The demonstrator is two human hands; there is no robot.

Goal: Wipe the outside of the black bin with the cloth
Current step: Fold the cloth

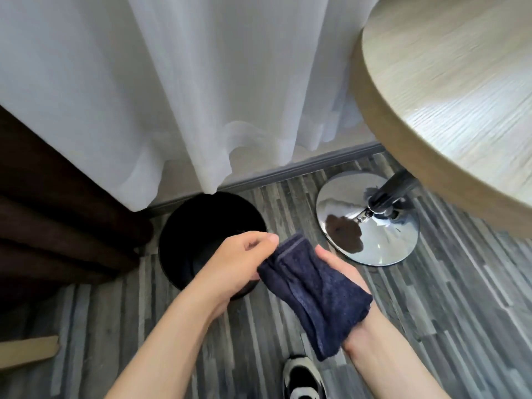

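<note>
A round black bin [190, 226] stands upright on the floor below the white curtain, its open top facing me. A folded dark blue cloth [313, 292] lies across my right hand [342, 272], which is held palm up just right of the bin. My left hand [241, 260] hovers over the bin's near right rim and pinches the cloth's upper left edge between thumb and fingers. The cloth is apart from the bin. My left forearm hides part of the bin's near wall.
A round wooden table [460, 105] overhangs at the right on a chrome pedestal base [371, 226]. A white sheer curtain [201, 82] hangs behind, a dark brown drape [57, 211] at left. My shoe [302, 378] is at the bottom. Grey striped carpet covers the floor.
</note>
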